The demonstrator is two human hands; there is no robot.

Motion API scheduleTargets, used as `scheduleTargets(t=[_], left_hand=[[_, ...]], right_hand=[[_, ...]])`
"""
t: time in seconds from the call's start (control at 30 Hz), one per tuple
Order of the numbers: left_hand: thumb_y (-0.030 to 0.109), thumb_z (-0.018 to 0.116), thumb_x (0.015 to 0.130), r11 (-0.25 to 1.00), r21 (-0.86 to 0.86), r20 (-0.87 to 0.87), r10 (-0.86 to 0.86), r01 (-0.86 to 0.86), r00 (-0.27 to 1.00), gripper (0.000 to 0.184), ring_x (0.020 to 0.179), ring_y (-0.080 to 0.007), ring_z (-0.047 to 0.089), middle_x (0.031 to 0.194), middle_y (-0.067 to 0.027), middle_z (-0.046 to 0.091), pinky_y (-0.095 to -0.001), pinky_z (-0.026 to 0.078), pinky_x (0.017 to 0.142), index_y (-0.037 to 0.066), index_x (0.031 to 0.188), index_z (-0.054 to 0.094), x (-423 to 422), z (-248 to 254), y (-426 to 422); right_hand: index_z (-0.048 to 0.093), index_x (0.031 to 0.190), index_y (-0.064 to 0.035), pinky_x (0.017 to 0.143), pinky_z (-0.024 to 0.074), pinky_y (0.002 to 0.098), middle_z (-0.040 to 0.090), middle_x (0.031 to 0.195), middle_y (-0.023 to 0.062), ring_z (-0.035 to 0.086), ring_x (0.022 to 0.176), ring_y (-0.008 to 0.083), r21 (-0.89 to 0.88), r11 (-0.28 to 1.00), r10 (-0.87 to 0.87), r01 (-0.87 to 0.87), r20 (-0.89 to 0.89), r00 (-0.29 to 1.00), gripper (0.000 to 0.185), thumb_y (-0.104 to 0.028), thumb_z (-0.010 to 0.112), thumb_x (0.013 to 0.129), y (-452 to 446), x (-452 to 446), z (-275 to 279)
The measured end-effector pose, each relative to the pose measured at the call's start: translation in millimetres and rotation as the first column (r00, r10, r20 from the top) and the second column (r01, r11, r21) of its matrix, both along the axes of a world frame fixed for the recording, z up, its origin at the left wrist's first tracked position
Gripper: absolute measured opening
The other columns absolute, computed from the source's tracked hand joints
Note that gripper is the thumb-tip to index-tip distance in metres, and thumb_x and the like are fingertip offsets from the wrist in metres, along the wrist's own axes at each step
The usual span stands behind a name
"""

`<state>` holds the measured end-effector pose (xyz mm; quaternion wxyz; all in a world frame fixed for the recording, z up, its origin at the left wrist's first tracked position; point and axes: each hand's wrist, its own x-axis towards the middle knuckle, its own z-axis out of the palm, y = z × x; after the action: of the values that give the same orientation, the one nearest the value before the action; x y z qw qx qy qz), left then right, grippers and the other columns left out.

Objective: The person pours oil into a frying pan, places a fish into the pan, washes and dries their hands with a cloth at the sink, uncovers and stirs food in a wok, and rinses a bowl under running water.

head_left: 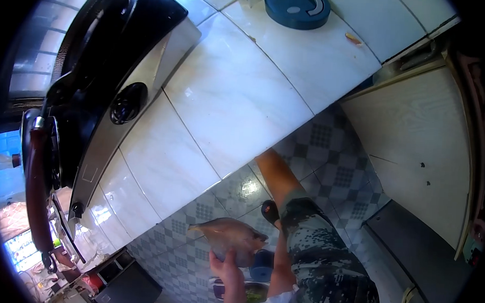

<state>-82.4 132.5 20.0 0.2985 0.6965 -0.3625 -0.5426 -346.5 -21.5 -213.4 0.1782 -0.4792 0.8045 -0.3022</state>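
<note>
Low in the view, my left hand (226, 265) is closed around the underside of a pale, pinkish-brown fish (231, 235). The fish is held over the tiled floor, in front of the counter. Its narrow end points left, and a ragged, darker part lies at the right. Just right of the hand is a dark blue round object (261, 265), partly covered. Below that, a container with something green (255, 294) shows partly behind my forearm. My right hand is not in view.
A white tiled counter (239, 92) crosses the upper middle, with a blue round lid (297, 9) and a small brown scrap (353, 39) on it. A black gas stove (128, 103) and a brown-handled pan (38, 186) stand left. At right is a pale cabinet door (416, 143).
</note>
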Motion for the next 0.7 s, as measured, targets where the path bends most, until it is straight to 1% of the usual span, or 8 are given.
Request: scheduleTargets(t=[0.13, 0.17, 0.23, 0.3, 0.37, 0.5, 0.63, 0.7], left_hand=[[-0.010, 0.055, 0.068, 0.999, -0.007, -0.069, 0.045, -0.045, 0.997, 0.038, 0.083, -0.0178, 0.055, 0.095, -0.0087, 0.056, -0.0280, 0.044, 0.076, -0.002, 0.105, 0.049, -1, 12, 5], [-0.010, 0.055, 0.067, 0.996, -0.005, -0.070, 0.083, -0.084, 0.994, 0.037, 0.082, -0.0178, 0.055, 0.094, -0.0083, 0.057, -0.0279, 0.045, 0.075, -0.002, 0.103, 0.050, 0, 19, 5], [-0.010, 0.055, 0.067, 0.996, -0.026, -0.094, 0.088, -0.091, 0.992, 0.039, 0.083, -0.0194, 0.056, 0.095, -0.0099, 0.057, -0.0298, 0.046, 0.074, -0.002, 0.105, 0.050, 5, 39, 3], [-0.011, 0.055, 0.064, 0.995, -0.007, -0.045, 0.103, -0.104, 0.994, 0.041, 0.084, -0.0216, 0.057, 0.095, -0.0112, 0.058, -0.0320, 0.047, 0.074, -0.003, 0.104, 0.050, 18, 59, 0], [-0.013, 0.055, 0.063, 0.987, -0.044, -0.054, 0.154, -0.156, 0.987, 0.042, 0.084, -0.0216, 0.057, 0.095, -0.0114, 0.058, -0.0322, 0.047, 0.074, -0.003, 0.103, 0.050, 38, 75, -2], [-0.015, 0.054, 0.062, 0.947, -0.142, -0.053, 0.285, -0.289, 0.957, 0.043, 0.084, -0.0218, 0.058, 0.096, -0.0109, 0.058, -0.0325, 0.047, 0.075, -0.003, 0.103, 0.050, 64, 119, -16], [-0.014, 0.055, 0.063, 0.869, -0.265, -0.115, 0.401, -0.417, 0.909, 0.045, 0.084, -0.0208, 0.057, 0.097, -0.0102, 0.058, -0.0299, 0.046, 0.074, -0.002, 0.106, 0.050, 84, 170, -36], [-0.013, 0.055, 0.063, 0.831, -0.290, -0.176, 0.441, -0.474, 0.880, 0.045, 0.083, -0.0204, 0.057, 0.097, -0.0101, 0.058, -0.0292, 0.046, 0.074, -0.002, 0.107, 0.050, 91, 190, -46]], right_hand=[[0.049, 0.116, -0.0070, 0.093, 0.0349, 0.0446, 0.049, 0.117, 0.0192, 0.041, 0.114, 0.0339, -0.172, 0.985, 0.027, -0.029, -0.014, 1.000, 0.054, -0.019, 0.061, 0.065, 58, 23, 23], [0.049, 0.114, -0.0017, 0.092, 0.0351, 0.0462, 0.050, 0.113, 0.0210, 0.043, 0.108, 0.0365, 0.058, 0.997, 0.042, -0.051, 0.153, 0.987, 0.054, -0.014, 0.059, 0.062, 84, 28, 47], [0.054, 0.107, -0.0025, 0.089, 0.0373, 0.0450, 0.053, 0.107, 0.0201, 0.046, 0.103, 0.0383, -0.027, 0.998, 0.054, -0.051, 0.132, 0.990, 0.042, -0.017, 0.059, 0.067, 160, 45, 22], [0.059, 0.093, -0.0033, 0.081, 0.0432, 0.0426, 0.059, 0.091, 0.0181, 0.055, 0.090, 0.0358, 0.156, 0.985, 0.030, -0.078, 0.292, 0.956, 0.028, -0.020, 0.060, 0.071, 239, 48, 57], [0.063, 0.088, -0.0042, 0.073, 0.0477, 0.0378, 0.063, 0.087, 0.0143, 0.060, 0.083, 0.0284, 0.532, 0.846, -0.173, -0.049, 0.359, 0.917, 0.022, -0.022, 0.058, 0.076, 295, 43, 117], [0.063, 0.089, -0.0053, 0.066, 0.0489, 0.0315, 0.065, 0.080, 0.0097, 0.062, 0.074, 0.0197, 0.556, 0.830, -0.280, 0.039, 0.356, 0.892, 0.018, -0.018, 0.061, 0.076, 375, 21, 168], [0.062, 0.086, -0.0057, 0.050, 0.0452, 0.0255, 0.060, 0.068, 0.0033, 0.055, 0.058, 0.0110, 0.489, 0.857, -0.482, 0.164, 0.648, 0.589, 0.013, -0.017, 0.061, 0.080, 327, 8, 269], [0.061, 0.086, -0.0036, 0.044, 0.0412, 0.0239, 0.058, 0.065, 0.0030, 0.052, 0.053, 0.0097, 0.315, 0.942, -0.330, 0.117, 0.804, 0.494, 0.013, -0.016, 0.061, 0.082, 276, 12, 298]])
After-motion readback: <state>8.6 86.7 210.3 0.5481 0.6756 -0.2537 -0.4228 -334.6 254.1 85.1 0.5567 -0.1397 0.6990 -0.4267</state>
